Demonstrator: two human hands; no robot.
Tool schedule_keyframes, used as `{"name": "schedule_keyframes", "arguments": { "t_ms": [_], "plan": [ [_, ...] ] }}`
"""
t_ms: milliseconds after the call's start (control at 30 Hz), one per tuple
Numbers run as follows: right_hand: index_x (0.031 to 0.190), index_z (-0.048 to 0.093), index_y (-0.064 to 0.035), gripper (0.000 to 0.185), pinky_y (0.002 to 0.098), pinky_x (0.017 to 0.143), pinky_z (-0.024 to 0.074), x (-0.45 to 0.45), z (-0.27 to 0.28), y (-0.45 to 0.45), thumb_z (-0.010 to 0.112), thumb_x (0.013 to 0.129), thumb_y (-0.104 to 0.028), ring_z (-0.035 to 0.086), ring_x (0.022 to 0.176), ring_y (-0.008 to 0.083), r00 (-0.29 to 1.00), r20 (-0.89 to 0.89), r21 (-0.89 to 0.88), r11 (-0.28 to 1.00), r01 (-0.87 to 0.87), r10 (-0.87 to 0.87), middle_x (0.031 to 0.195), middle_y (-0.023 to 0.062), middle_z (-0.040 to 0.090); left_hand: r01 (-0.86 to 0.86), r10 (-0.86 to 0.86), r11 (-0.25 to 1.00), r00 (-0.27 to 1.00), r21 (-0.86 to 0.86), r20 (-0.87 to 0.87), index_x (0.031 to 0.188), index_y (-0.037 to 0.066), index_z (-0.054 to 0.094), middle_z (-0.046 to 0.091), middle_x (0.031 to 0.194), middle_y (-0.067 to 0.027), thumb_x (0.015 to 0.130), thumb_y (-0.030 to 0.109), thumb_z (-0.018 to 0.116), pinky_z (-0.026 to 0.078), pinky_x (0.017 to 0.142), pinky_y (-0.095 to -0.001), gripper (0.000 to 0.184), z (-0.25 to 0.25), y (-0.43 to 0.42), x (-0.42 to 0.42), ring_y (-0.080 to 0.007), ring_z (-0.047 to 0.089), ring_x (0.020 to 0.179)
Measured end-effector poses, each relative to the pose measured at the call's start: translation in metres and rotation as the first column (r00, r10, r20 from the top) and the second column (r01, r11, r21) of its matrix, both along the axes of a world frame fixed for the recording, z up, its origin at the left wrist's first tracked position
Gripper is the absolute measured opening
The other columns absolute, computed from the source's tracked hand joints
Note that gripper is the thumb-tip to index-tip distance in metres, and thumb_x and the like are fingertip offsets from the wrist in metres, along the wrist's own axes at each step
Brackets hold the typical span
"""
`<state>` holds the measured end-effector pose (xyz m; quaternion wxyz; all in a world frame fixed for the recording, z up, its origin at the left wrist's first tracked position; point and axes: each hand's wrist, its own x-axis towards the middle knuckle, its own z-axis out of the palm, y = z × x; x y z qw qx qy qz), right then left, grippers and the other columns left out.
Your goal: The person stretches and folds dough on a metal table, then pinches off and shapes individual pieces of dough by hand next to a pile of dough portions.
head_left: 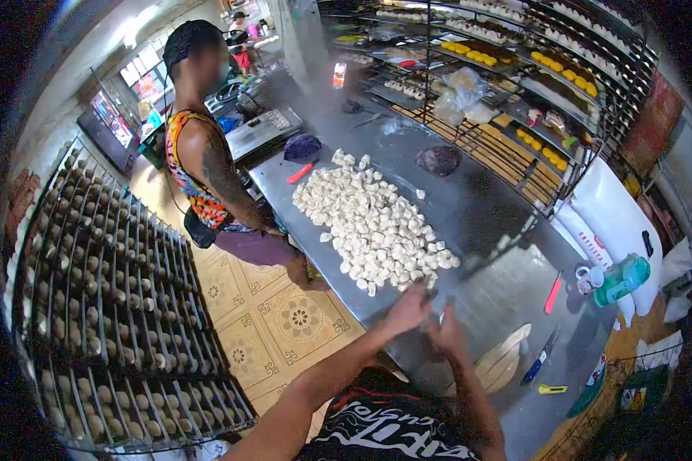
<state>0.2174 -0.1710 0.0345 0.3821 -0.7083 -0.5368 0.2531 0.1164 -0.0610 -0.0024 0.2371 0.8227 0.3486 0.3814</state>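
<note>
A large heap of small white dough pieces (380, 227) lies on the metal table in front of me. My left hand (409, 309) is at the near end of this heap, its fingers blurred by motion. Close on its right is my right hand (444, 330), also smeared. A small pale spot shows by its fingertips, too blurred to name. To the right of my right forearm, a long flat strip of pale dough (504, 353) rests on the metal table (384, 315).
A red-handled tool (552, 293), a knife (542, 357), a yellow cutter (552, 389) and a green bottle (624, 280) lie at the right. Another person (200, 146) stands at the table's left side. Racks of dough balls (115, 307) flank the left; shelves of trays (500, 54) stand behind.
</note>
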Motion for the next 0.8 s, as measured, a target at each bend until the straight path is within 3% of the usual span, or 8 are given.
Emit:
{"name": "schedule_keyframes", "arguments": {
  "t_ms": [100, 167, 267, 433, 533, 700, 767, 800],
  "plan": [
    [0.115, 0.060, -0.0026, 0.037, 0.0446, 0.069, 0.0507, 0.009, -0.090, -0.002, 0.064, 0.092, -0.032, 0.063, 0.082, 0.0383, 0.989, 0.089, 0.570, 0.808, -0.147, 0.117, 0.089, 0.0204, 0.067, 0.470, -0.577, 0.723, 0.814, -0.506, -0.068, 0.107, 0.002, 0.068, 0.072, 0.109, -0.0179, 0.104, 0.037, 0.043, 0.051, 0.080, -0.0455, 0.042, -0.026, -0.037, -0.022, -0.0366, 0.067, 0.090],
    [0.117, 0.058, -0.0011, 0.043, 0.0448, 0.070, 0.0516, 0.021, -0.123, -0.017, 0.066, 0.089, -0.033, 0.064, 0.089, 0.0406, 0.972, 0.191, 0.826, 0.512, -0.236, 0.139, 0.094, 0.0212, 0.067, 0.364, -0.472, 0.787, 0.876, -0.498, -0.105, 0.101, 0.002, 0.069, 0.072, 0.104, -0.0178, 0.104, 0.036, 0.043, 0.051, 0.077, -0.0461, 0.042, -0.040, -0.055, -0.015, -0.0371, 0.067, 0.086],
    [0.119, 0.060, -0.0008, 0.049, 0.0457, 0.066, 0.0513, 0.024, -0.085, -0.049, 0.065, 0.090, -0.040, 0.063, 0.079, 0.0413, 0.926, 0.330, 0.099, 0.969, -0.226, 0.183, 0.091, 0.0197, 0.068, -0.043, -0.070, 0.908, 0.965, -0.417, -0.252, 0.085, 0.004, 0.072, 0.073, 0.087, -0.0172, 0.103, 0.034, 0.043, 0.050, 0.067, -0.0479, 0.045, -0.057, -0.082, -0.015, -0.0384, 0.066, 0.074],
    [0.135, 0.053, -0.0061, 0.046, 0.0422, 0.074, 0.0495, 0.024, -0.070, -0.017, 0.056, 0.096, -0.031, 0.064, 0.086, 0.0321, 0.888, 0.077, -0.505, 0.786, -0.357, 0.453, 0.107, 0.0160, 0.066, -0.152, 0.087, 0.982, 0.894, -0.114, -0.440, 0.068, 0.005, 0.069, 0.068, 0.066, -0.0160, 0.104, 0.039, 0.041, 0.044, 0.049, -0.0495, 0.057, -0.011, -0.064, -0.009, -0.0422, 0.058, 0.051],
    [0.138, 0.050, -0.0063, 0.048, 0.0419, 0.076, 0.0502, 0.029, -0.045, -0.021, 0.056, 0.096, -0.027, 0.064, 0.089, 0.0324, 0.806, 0.179, -0.357, 0.801, -0.481, 0.564, 0.108, 0.0154, 0.066, -0.273, 0.027, 0.903, 0.807, -0.332, -0.590, 0.077, 0.005, 0.071, 0.070, 0.074, -0.0173, 0.103, 0.044, 0.043, 0.048, 0.055, -0.0476, 0.055, -0.012, -0.029, -0.005, -0.0401, 0.062, 0.060],
    [0.139, 0.050, -0.0062, 0.047, 0.0412, 0.079, 0.0508, 0.038, -0.048, -0.023, 0.058, 0.095, -0.021, 0.064, 0.096, 0.0320, 0.937, 0.111, -0.173, 0.935, -0.310, 0.331, 0.108, 0.0152, 0.067, -0.267, 0.267, 0.960, 0.964, -0.086, -0.006, 0.111, 0.002, 0.066, 0.071, 0.101, -0.0198, 0.100, 0.036, 0.056, 0.051, 0.070, -0.0468, 0.037, -0.003, 0.010, 0.012, -0.0357, 0.065, 0.079],
    [0.137, 0.052, -0.0058, 0.044, 0.0408, 0.080, 0.0507, 0.035, -0.061, -0.007, 0.058, 0.095, -0.019, 0.064, 0.099, 0.0312, 0.995, -0.099, -0.173, 0.985, 0.007, -0.025, 0.109, 0.0156, 0.067, 0.037, -0.036, 0.999, 0.999, -0.036, 0.021, 0.129, 0.000, 0.059, 0.065, 0.125, -0.0197, 0.097, 0.028, 0.063, 0.051, 0.080, -0.0441, 0.043, 0.008, 0.000, -0.002, -0.0359, 0.063, 0.099],
    [0.130, 0.056, -0.0054, 0.037, 0.0406, 0.078, 0.0503, 0.027, -0.050, -0.012, 0.059, 0.095, -0.019, 0.064, 0.095, 0.0312, 0.970, -0.224, -0.042, 0.994, -0.104, 0.092, 0.109, 0.0154, 0.066, 0.147, -0.228, 0.905, 0.959, -0.398, -0.166, 0.131, -0.001, 0.059, 0.066, 0.125, -0.0194, 0.097, 0.030, 0.062, 0.051, 0.083, -0.0444, 0.046, 0.011, -0.014, -0.012, -0.0364, 0.063, 0.100]
  ]
}}
